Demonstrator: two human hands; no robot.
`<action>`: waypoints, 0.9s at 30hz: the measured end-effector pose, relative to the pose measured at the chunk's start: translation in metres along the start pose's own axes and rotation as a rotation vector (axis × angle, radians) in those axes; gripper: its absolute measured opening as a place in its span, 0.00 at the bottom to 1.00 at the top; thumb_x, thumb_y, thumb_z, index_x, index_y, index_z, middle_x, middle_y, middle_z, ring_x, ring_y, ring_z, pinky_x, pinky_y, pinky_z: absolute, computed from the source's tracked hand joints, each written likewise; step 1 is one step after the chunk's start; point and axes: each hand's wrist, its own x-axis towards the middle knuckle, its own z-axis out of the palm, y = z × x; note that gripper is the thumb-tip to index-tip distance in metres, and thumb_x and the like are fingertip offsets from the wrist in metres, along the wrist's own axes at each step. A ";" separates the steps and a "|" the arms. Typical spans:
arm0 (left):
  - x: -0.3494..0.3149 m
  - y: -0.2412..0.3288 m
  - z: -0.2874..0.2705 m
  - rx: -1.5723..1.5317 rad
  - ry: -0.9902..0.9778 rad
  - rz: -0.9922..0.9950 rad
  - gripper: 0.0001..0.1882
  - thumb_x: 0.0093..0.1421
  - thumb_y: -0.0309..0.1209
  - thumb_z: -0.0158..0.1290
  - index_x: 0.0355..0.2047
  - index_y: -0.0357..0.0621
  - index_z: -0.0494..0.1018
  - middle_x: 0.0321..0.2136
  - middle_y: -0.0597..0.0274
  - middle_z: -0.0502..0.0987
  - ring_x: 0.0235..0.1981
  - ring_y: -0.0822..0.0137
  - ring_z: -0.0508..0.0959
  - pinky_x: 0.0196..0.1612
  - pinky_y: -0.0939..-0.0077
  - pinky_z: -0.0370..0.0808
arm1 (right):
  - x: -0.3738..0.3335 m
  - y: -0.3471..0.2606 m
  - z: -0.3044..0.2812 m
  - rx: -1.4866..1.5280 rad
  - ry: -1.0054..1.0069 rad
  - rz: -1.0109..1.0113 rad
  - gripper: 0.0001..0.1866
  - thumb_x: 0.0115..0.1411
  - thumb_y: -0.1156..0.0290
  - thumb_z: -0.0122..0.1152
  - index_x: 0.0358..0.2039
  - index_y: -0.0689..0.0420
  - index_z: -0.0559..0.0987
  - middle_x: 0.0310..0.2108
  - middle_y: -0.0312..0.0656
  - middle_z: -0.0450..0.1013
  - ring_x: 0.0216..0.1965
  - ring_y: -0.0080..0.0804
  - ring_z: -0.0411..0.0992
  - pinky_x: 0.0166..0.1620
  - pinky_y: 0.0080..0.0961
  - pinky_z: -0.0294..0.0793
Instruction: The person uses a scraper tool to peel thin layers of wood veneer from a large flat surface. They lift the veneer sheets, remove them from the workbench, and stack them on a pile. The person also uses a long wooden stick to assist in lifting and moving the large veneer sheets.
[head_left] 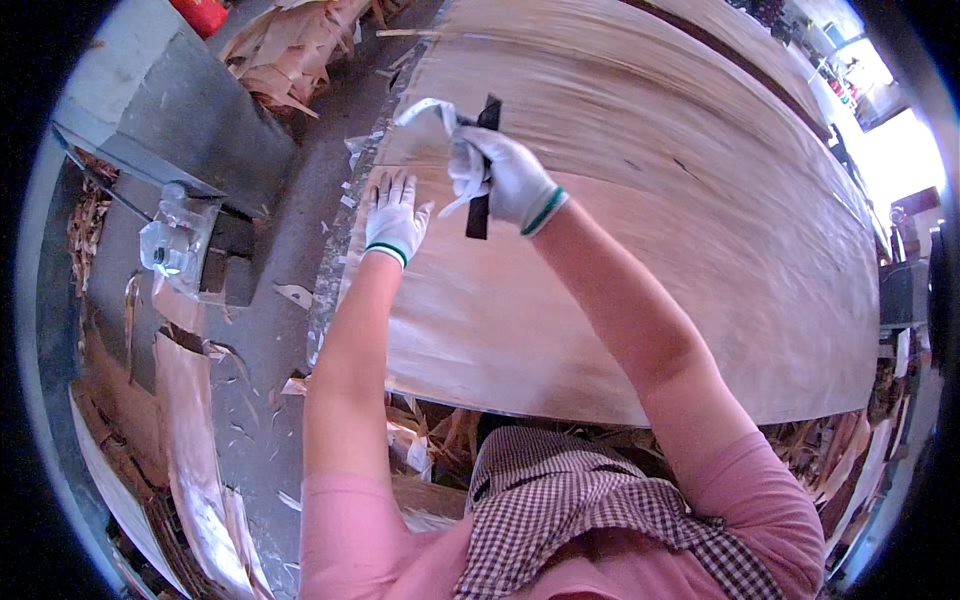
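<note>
The right fingers (468, 165) partly hide the black bar (478, 217).

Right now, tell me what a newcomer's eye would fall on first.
Probably the broad, pale wood sheet filling the middle and right of the view. Next, above its upper left part, the white-gloved right hand gripping a dark bar, with a curling white strip beside it. Then the gloved left hand, spread flat near the sheet's left edge.
</note>
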 end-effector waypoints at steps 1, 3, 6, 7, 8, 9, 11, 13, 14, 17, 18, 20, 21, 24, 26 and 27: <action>-0.007 0.011 0.008 -0.042 -0.004 0.014 0.32 0.59 0.47 0.47 0.60 0.47 0.59 0.63 0.55 0.56 0.63 0.52 0.55 0.65 0.56 0.48 | -0.005 0.015 -0.007 -0.048 0.165 0.003 0.09 0.60 0.62 0.56 0.28 0.52 0.74 0.19 0.31 0.69 0.17 0.23 0.66 0.20 0.21 0.65; 0.033 -0.057 -0.020 0.034 0.082 0.096 0.29 0.60 0.45 0.47 0.59 0.45 0.61 0.61 0.54 0.59 0.62 0.52 0.59 0.64 0.56 0.51 | 0.046 0.042 0.024 -0.153 0.332 0.002 0.08 0.59 0.64 0.54 0.24 0.51 0.73 0.17 0.30 0.67 0.16 0.23 0.64 0.18 0.21 0.62; 0.022 -0.036 0.005 -0.221 0.093 0.081 0.23 0.61 0.41 0.45 0.54 0.45 0.67 0.56 0.52 0.66 0.57 0.52 0.66 0.60 0.60 0.60 | 0.021 0.080 -0.019 -0.146 0.428 0.176 0.06 0.59 0.66 0.54 0.27 0.51 0.71 0.16 0.30 0.64 0.14 0.20 0.60 0.17 0.19 0.58; 0.027 -0.037 0.000 -0.325 0.142 0.004 0.22 0.61 0.40 0.45 0.54 0.45 0.67 0.55 0.51 0.67 0.56 0.51 0.66 0.59 0.61 0.62 | 0.013 0.082 -0.017 -0.097 0.388 0.214 0.05 0.59 0.66 0.54 0.29 0.52 0.71 0.16 0.29 0.63 0.14 0.19 0.58 0.17 0.18 0.56; 0.034 -0.037 -0.006 -0.429 0.190 -0.073 0.22 0.62 0.40 0.45 0.54 0.44 0.67 0.54 0.51 0.68 0.55 0.50 0.67 0.57 0.61 0.63 | 0.008 0.084 -0.013 -0.100 0.423 0.198 0.04 0.59 0.68 0.54 0.32 0.52 0.70 0.17 0.29 0.63 0.14 0.18 0.57 0.17 0.17 0.55; 0.042 -0.041 -0.010 -0.521 0.237 -0.148 0.22 0.62 0.39 0.45 0.54 0.43 0.67 0.53 0.51 0.69 0.54 0.48 0.67 0.56 0.61 0.65 | 0.006 0.087 -0.010 -0.105 0.420 0.192 0.04 0.59 0.68 0.54 0.32 0.52 0.70 0.17 0.29 0.63 0.14 0.18 0.57 0.17 0.18 0.55; 0.061 -0.048 -0.013 -0.425 0.238 -0.063 0.21 0.63 0.40 0.44 0.55 0.50 0.66 0.56 0.49 0.65 0.53 0.45 0.68 0.55 0.60 0.66 | 0.005 0.088 -0.008 -0.134 0.411 0.171 0.04 0.59 0.69 0.54 0.33 0.52 0.70 0.19 0.29 0.64 0.14 0.17 0.57 0.16 0.19 0.55; 0.074 -0.037 -0.025 -0.243 0.073 -0.055 0.21 0.63 0.40 0.43 0.56 0.54 0.65 0.58 0.48 0.62 0.53 0.44 0.67 0.56 0.60 0.65 | 0.001 0.089 -0.010 -0.120 0.403 0.178 0.05 0.59 0.69 0.55 0.33 0.53 0.71 0.20 0.29 0.64 0.15 0.18 0.57 0.17 0.20 0.56; 0.080 -0.042 -0.017 -0.149 0.061 0.028 0.21 0.64 0.42 0.43 0.58 0.64 0.63 0.61 0.49 0.57 0.54 0.43 0.66 0.57 0.61 0.64 | -0.002 0.089 -0.011 -0.125 0.398 0.177 0.05 0.58 0.69 0.55 0.33 0.54 0.70 0.20 0.30 0.64 0.15 0.18 0.57 0.17 0.20 0.57; 0.093 -0.038 -0.022 -0.107 -0.101 0.131 0.21 0.64 0.45 0.41 0.58 0.74 0.62 0.63 0.52 0.55 0.56 0.43 0.65 0.58 0.61 0.64 | -0.005 0.088 -0.014 -0.157 0.427 0.156 0.05 0.58 0.68 0.56 0.31 0.53 0.70 0.20 0.30 0.64 0.15 0.19 0.57 0.17 0.19 0.56; 0.095 -0.033 -0.019 0.063 -0.199 0.129 0.19 0.64 0.49 0.38 0.56 0.84 0.63 0.63 0.59 0.56 0.56 0.52 0.67 0.57 0.63 0.66 | -0.007 0.089 -0.015 -0.157 0.446 0.168 0.05 0.58 0.68 0.56 0.31 0.53 0.70 0.20 0.30 0.64 0.15 0.19 0.57 0.17 0.19 0.55; 0.098 -0.032 -0.016 -0.035 -0.243 0.127 0.19 0.65 0.49 0.37 0.55 0.82 0.64 0.62 0.61 0.57 0.55 0.53 0.68 0.57 0.63 0.66 | -0.009 0.092 -0.020 -0.165 0.450 0.171 0.06 0.58 0.67 0.56 0.31 0.52 0.70 0.19 0.30 0.64 0.16 0.19 0.56 0.17 0.20 0.54; 0.098 -0.036 -0.014 -0.081 -0.271 0.127 0.19 0.65 0.49 0.36 0.55 0.81 0.65 0.62 0.61 0.58 0.55 0.54 0.68 0.57 0.63 0.66 | -0.011 0.094 -0.020 -0.140 0.451 0.175 0.05 0.58 0.67 0.56 0.30 0.52 0.70 0.19 0.30 0.64 0.16 0.19 0.56 0.17 0.20 0.54; 0.095 -0.042 -0.009 -0.160 -0.216 0.122 0.18 0.65 0.49 0.36 0.53 0.80 0.67 0.60 0.62 0.62 0.52 0.53 0.70 0.55 0.62 0.68 | -0.015 0.099 -0.022 -0.070 0.449 0.181 0.06 0.58 0.67 0.56 0.30 0.53 0.70 0.19 0.30 0.64 0.16 0.19 0.57 0.17 0.21 0.54; 0.096 -0.042 -0.011 -0.131 -0.180 0.180 0.19 0.63 0.51 0.40 0.54 0.76 0.67 0.59 0.61 0.63 0.51 0.53 0.71 0.54 0.62 0.69 | -0.016 0.102 -0.026 -0.029 0.444 0.173 0.06 0.58 0.67 0.56 0.29 0.53 0.71 0.19 0.30 0.64 0.16 0.19 0.58 0.17 0.21 0.54; 0.095 -0.046 -0.007 -0.111 -0.166 0.189 0.20 0.62 0.52 0.41 0.54 0.75 0.67 0.60 0.61 0.63 0.51 0.52 0.71 0.53 0.61 0.69 | -0.016 0.102 -0.024 -0.048 0.446 0.170 0.06 0.58 0.67 0.56 0.28 0.53 0.71 0.18 0.31 0.64 0.16 0.19 0.59 0.17 0.21 0.54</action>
